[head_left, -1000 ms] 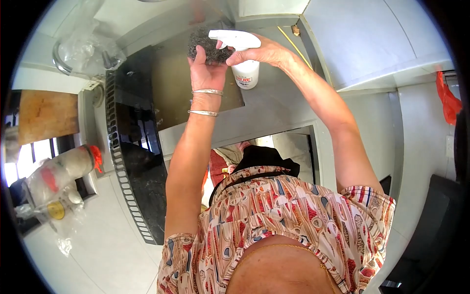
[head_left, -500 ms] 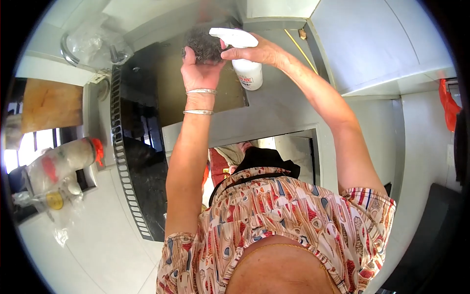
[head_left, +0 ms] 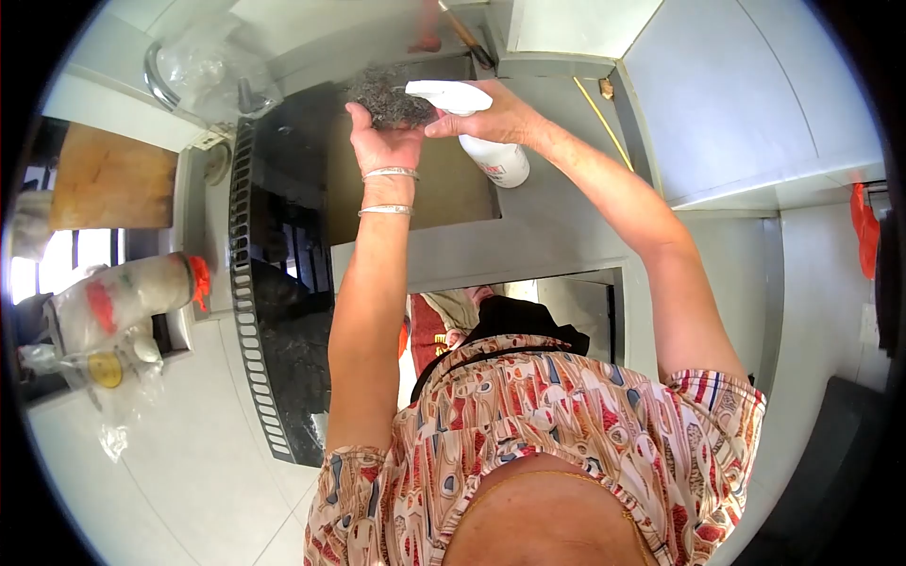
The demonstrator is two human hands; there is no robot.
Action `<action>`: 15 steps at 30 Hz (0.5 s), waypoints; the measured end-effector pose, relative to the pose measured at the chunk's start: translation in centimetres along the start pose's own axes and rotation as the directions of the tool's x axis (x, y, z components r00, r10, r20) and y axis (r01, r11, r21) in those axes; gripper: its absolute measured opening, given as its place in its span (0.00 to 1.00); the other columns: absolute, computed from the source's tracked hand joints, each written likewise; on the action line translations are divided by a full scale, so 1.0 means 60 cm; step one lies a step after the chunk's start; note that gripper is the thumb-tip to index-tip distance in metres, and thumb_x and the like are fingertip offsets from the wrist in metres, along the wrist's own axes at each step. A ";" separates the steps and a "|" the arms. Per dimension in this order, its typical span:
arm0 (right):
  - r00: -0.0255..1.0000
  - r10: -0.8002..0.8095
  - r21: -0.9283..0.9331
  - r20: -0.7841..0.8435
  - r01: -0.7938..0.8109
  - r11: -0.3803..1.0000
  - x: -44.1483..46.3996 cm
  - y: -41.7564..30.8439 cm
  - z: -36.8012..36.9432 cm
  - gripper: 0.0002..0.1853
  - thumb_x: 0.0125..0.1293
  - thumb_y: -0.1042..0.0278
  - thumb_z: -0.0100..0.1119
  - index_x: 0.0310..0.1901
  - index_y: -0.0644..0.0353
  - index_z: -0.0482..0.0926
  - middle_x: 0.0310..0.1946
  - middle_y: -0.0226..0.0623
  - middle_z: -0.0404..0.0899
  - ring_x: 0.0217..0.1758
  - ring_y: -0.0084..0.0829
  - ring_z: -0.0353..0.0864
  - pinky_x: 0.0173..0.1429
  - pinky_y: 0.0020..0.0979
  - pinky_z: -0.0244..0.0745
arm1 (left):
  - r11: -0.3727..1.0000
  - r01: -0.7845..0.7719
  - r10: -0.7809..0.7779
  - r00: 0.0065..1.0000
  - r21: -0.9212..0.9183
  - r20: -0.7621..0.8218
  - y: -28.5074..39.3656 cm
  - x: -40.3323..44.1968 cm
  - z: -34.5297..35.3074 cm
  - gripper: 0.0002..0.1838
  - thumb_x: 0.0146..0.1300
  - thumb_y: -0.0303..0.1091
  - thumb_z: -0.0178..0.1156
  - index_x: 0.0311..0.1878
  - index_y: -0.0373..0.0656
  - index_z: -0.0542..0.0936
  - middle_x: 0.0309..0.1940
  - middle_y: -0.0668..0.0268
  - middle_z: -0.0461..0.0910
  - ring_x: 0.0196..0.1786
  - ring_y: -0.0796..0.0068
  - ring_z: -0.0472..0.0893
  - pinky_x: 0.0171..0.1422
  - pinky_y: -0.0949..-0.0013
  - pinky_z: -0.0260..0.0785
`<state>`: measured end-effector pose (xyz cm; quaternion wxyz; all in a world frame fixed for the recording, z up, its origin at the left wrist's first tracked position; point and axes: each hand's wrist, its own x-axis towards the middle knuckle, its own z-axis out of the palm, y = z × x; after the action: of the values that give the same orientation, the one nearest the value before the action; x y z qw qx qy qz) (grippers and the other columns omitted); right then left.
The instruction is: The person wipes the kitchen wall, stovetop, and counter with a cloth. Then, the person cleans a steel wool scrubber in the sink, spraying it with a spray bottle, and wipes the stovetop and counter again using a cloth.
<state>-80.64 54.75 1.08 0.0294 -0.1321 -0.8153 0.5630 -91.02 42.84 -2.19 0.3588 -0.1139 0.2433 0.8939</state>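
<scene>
A grey, wiry scouring pad [head_left: 385, 97] rests in my left hand [head_left: 385, 141], palm up with the fingers behind the pad and the thumb out at its left edge. Two metal bangles circle that wrist. My right hand [head_left: 491, 115] is wrapped round the neck of a white spray bottle [head_left: 500, 164]. Its white spray head [head_left: 449, 95] points left over the pad's right side. The bottle's body hangs tilted below my hand, above the grey counter [head_left: 557, 203].
A black panel with a slotted edge [head_left: 247, 283] runs along the left. A yellow stick [head_left: 604, 123] lies at the right by the wall. At the top is a dark-ended tool [head_left: 467, 36]. Bagged items [head_left: 127, 297] and a wooden board [head_left: 113, 177] are at far left.
The view has shifted, bringing the dark-ended tool into sight at the top. The bottle has tilted, its base swinging right. Both hands still hold the pad and bottle close together.
</scene>
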 end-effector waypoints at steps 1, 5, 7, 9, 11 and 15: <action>1.000 -0.002 0.015 0.000 0.002 1.000 0.000 -0.003 0.003 0.25 0.46 0.50 0.70 0.42 0.59 0.77 0.33 0.27 0.76 0.39 0.22 0.71 0.44 0.26 0.67 | 1.000 -0.011 0.011 1.000 0.019 -0.005 0.002 -0.001 0.002 0.30 0.64 0.58 0.40 0.58 0.45 0.67 0.58 0.60 0.67 0.61 0.56 0.63 0.65 0.47 0.53; 1.000 0.000 -0.010 -0.013 0.000 1.000 -0.004 -0.019 0.003 0.25 0.47 0.52 0.70 0.43 0.59 0.77 0.33 0.27 0.77 0.39 0.21 0.72 0.45 0.26 0.68 | 0.999 -0.044 0.044 0.999 0.018 -0.019 0.012 0.001 0.006 0.29 0.64 0.57 0.40 0.59 0.45 0.66 0.58 0.60 0.66 0.62 0.56 0.62 0.67 0.45 0.49; 0.999 0.037 -0.025 0.010 -0.037 0.999 -0.003 -0.022 0.003 0.24 0.47 0.53 0.70 0.43 0.59 0.77 0.33 0.27 0.76 0.39 0.20 0.72 0.44 0.26 0.68 | 0.999 0.002 0.000 0.998 -0.044 0.059 0.021 0.006 0.001 0.29 0.64 0.57 0.40 0.59 0.45 0.66 0.59 0.59 0.65 0.63 0.56 0.61 0.68 0.43 0.44; 1.000 0.030 -0.031 0.008 -0.029 0.999 0.000 -0.014 0.008 0.24 0.47 0.53 0.70 0.43 0.59 0.77 0.32 0.27 0.76 0.37 0.20 0.71 0.43 0.26 0.68 | 0.998 -0.014 0.016 0.999 -0.057 0.041 0.023 0.010 0.001 0.29 0.64 0.57 0.40 0.59 0.45 0.66 0.59 0.59 0.65 0.63 0.55 0.60 0.69 0.42 0.43; 1.000 0.016 -0.037 0.001 -0.016 0.999 0.000 -0.014 0.009 0.24 0.47 0.53 0.70 0.42 0.59 0.77 0.31 0.26 0.75 0.36 0.20 0.71 0.42 0.26 0.68 | 0.997 -0.031 0.033 0.999 -0.067 0.029 0.024 0.009 0.004 0.29 0.64 0.57 0.41 0.59 0.45 0.66 0.60 0.59 0.64 0.64 0.55 0.59 0.69 0.41 0.41; 1.000 0.021 -0.025 -0.017 -0.021 0.999 -0.006 -0.019 0.010 0.23 0.46 0.53 0.70 0.40 0.60 0.77 0.29 0.26 0.74 0.35 0.21 0.70 0.41 0.26 0.67 | 0.995 -0.027 0.026 1.000 -0.096 -0.012 0.024 0.003 0.010 0.28 0.64 0.54 0.44 0.59 0.44 0.66 0.60 0.58 0.64 0.64 0.54 0.60 0.69 0.42 0.41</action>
<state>-80.63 53.75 1.94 0.0286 -0.1458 -0.8205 0.5520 -92.19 42.34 -1.26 0.3396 -0.1327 0.2033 0.9087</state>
